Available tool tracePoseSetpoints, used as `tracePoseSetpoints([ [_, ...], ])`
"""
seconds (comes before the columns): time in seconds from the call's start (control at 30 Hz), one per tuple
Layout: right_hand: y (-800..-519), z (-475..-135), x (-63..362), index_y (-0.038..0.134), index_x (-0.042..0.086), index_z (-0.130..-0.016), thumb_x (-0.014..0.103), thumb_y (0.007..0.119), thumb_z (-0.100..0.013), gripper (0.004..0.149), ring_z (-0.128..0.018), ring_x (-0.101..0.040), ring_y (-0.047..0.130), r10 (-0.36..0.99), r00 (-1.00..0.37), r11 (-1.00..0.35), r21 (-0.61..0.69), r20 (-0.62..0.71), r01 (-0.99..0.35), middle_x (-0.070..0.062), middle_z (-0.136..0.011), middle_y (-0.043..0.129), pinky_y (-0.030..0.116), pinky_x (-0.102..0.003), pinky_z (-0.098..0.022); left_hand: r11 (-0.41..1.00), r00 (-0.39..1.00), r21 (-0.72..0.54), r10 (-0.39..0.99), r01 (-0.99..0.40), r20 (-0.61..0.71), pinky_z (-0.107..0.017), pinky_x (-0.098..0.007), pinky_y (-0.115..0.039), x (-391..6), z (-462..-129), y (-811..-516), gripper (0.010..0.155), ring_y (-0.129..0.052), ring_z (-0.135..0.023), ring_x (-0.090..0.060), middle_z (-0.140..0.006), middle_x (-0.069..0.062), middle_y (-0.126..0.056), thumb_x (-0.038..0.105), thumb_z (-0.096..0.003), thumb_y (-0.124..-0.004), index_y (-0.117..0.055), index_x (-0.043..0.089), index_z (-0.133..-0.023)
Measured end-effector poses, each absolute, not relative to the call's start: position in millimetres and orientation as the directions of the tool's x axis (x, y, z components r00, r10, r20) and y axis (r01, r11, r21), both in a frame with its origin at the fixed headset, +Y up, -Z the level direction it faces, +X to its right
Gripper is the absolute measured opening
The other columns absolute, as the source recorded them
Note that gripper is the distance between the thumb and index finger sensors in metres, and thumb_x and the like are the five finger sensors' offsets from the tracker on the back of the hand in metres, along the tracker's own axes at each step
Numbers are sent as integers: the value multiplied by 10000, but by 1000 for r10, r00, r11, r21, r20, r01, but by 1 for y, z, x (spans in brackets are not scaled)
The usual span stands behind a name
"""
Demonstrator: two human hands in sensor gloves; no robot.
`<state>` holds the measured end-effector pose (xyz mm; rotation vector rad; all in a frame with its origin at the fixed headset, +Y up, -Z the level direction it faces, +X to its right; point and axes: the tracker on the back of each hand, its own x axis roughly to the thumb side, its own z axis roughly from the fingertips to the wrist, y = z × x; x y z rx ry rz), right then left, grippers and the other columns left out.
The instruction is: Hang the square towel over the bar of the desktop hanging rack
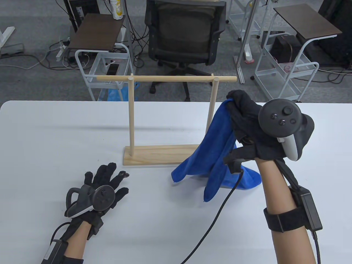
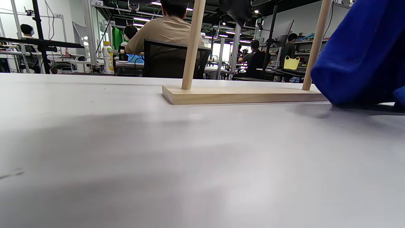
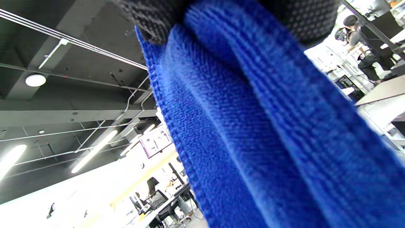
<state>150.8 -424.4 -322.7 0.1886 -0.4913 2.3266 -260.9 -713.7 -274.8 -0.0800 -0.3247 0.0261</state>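
A wooden hanging rack (image 1: 167,79) stands mid-table on a flat wooden base (image 1: 154,156), with a bare top bar on two uprights. My right hand (image 1: 242,110) grips a blue towel (image 1: 217,154) by its top, lifted just right of the right upright and below the bar. The towel hangs down and its lower end lies on the table. It fills the right wrist view (image 3: 253,126) and shows at the right in the left wrist view (image 2: 364,53). My left hand (image 1: 107,181) lies flat on the table with fingers spread, left of the base, holding nothing.
The white table (image 1: 55,137) carries only the rack and towel. A cable (image 1: 220,209) runs from my right wrist across the table toward the near edge. Beyond the far edge stand an office chair (image 1: 184,35) and white carts (image 1: 286,68).
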Motion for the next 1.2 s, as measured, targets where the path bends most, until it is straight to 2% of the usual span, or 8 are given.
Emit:
tracePoseSetpoints([
  [0.27, -392, -330, 121, 696, 118, -981, 259, 685, -607, 400, -515, -246, 966, 601, -733, -673, -293, 320, -680, -144, -721, 904, 789, -446, -454, 996, 947, -80, 59, -35, 317, -809, -735, -349, -261, -275, -714, 743, -393, -1180, -448, -1317, -163, -310, 643, -575, -444, -400, 314, -1240],
  [0.43, -372, -334, 105, 695, 135, -988, 255, 678, -610, 397, -524, -248, 958, 590, -715, -690, -225, 373, -687, -143, -730, 899, 783, -450, -461, 994, 942, -94, 83, -55, 326, -811, -732, -383, -257, -276, -717, 750, -414, -1177, -445, -1314, -172, -317, 642, -578, -458, -379, 304, -1243],
  [0.6, -354, -341, 91, 705, 160, -992, 247, 671, -614, 390, -535, -254, 952, 571, -700, -739, -103, 429, -666, -144, -743, 895, 776, -460, -471, 991, 939, -124, 87, -48, 333, -813, -721, -421, -253, -279, -722, 749, -444, -1174, -441, -1313, -175, -327, 640, -580, -455, -381, 299, -1243],
  [0.83, -336, -343, 80, 708, 163, -994, 250, 674, -614, 391, -534, -255, 954, 558, -694, -748, -86, 455, -658, -143, -743, 898, 776, -460, -473, 986, 935, -139, 130, -88, 330, -812, -715, -451, -251, -280, -721, 752, -479, -1168, -440, -1310, -182, -351, 639, -583, -459, -382, 289, -1244],
  [1.07, -327, -341, 67, 710, 160, -994, 250, 676, -614, 392, -531, -253, 956, 559, -676, -742, -74, 480, -666, -143, -741, 900, 778, -458, -471, 955, 895, -170, 289, -244, 338, -814, -692, -507, -220, -285, -718, 923, -526, -1163, -423, -1308, -194, -347, 693, -531, -583, -264, 221, -1256],
  [1.2, -322, -337, 61, 714, 160, -991, 250, 678, -614, 389, -529, -253, 956, 547, -680, -751, -72, 488, -656, -143, -738, 902, 778, -457, -470, 955, 909, -131, 295, -268, 294, -826, -677, -505, -203, -303, -716, 971, -516, -1172, -403, -1313, -173, -285, 681, -520, -634, -155, 250, -1246],
])
